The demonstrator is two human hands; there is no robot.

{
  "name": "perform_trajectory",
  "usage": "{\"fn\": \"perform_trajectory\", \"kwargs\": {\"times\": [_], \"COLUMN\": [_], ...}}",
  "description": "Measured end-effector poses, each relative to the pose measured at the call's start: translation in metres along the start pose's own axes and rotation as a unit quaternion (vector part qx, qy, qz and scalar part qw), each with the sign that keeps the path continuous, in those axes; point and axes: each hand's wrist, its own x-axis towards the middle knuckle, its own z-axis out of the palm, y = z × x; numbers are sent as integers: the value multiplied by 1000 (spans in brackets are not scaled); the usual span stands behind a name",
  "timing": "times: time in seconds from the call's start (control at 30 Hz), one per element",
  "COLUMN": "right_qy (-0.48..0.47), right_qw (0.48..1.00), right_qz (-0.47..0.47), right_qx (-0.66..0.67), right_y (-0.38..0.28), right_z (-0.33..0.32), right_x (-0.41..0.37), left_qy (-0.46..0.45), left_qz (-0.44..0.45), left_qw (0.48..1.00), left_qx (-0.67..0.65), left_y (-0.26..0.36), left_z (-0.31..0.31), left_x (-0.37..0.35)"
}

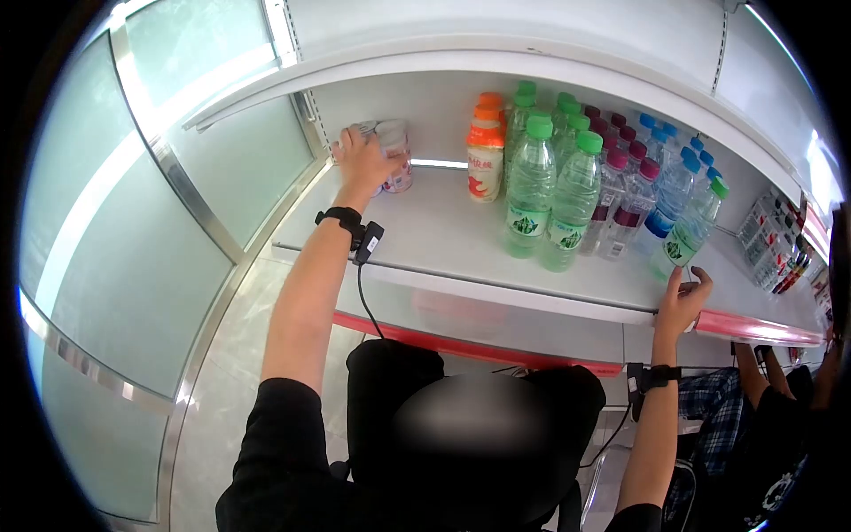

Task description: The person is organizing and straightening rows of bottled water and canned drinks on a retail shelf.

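Note:
At the left end of the white shelf (425, 213), my left hand (362, 164) is closed round a cup that it mostly covers. Right beside it stands a clear patterned cup (395, 168). My right hand (681, 297) is at the shelf's front edge, its fingertips by the base of a green-capped bottle (694, 229) that leans to the right. Whether the fingers grip that bottle is hard to tell. Two larger green-capped bottles (532, 191) (574, 204) stand at the middle front.
Orange-capped bottles (485, 160) stand left of the green-capped ones. Pink-capped (631, 213) and blue-capped bottles (674, 195) are in rows to the right. Wrapped packs (769, 239) lie at the far right. A person (753, 417) sits at the lower right. Glass panels (115, 213) line the left.

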Motion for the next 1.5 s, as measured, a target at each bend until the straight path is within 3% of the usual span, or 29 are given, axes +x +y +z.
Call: {"fn": "perform_trajectory", "kwargs": {"times": [0.07,0.27,0.33,0.43,0.57,0.77,0.83,0.87,0.93,0.97,1.03,1.07,1.13,1.17,1.23,1.5], "right_qy": [11,-5,5,0,-8,4,10,9,8,10,4,3,1,3,4,12], "right_qw": [1000,1000,1000,1000,1000,999,1000,1000,1000,1000,1000,1000,1000,1000,1000,1000], "right_qz": [-17,21,20,28,18,30,3,3,16,16,10,9,2,3,10,-20], "right_qx": [9,-7,18,-4,13,20,9,13,17,20,24,25,4,7,17,0], "right_y": [1,-5,-4,1,4,1,3,3,1,1,3,1,-2,-3,-4,11], "right_z": [0,-3,-1,-1,-2,-1,-1,0,-1,0,-1,-1,-1,-1,-1,2], "right_x": [0,-2,-2,-2,-1,-5,-3,-4,-3,-2,-3,-3,-3,-3,-4,1], "left_qy": [1,43,-3,-62,-48,-88,-157,-155,-86,-82,120,120,100,103,7,-45], "left_qz": [-18,84,-11,-41,-89,-54,-94,-95,-32,-30,32,31,-31,-30,-102,-143], "left_qw": [999,994,974,961,948,895,826,828,910,911,983,983,994,994,995,972], "left_qx": [29,-57,-227,-267,-301,-434,-533,-530,-404,-404,-136,-135,13,15,6,-179], "left_y": [12,40,55,71,83,67,60,55,47,42,25,19,7,-3,-24,-50], "left_z": [-6,7,13,28,54,98,86,74,45,31,9,0,-20,-18,-5,23], "left_x": [2,3,2,12,24,30,20,15,10,11,12,12,15,17,19,11]}}
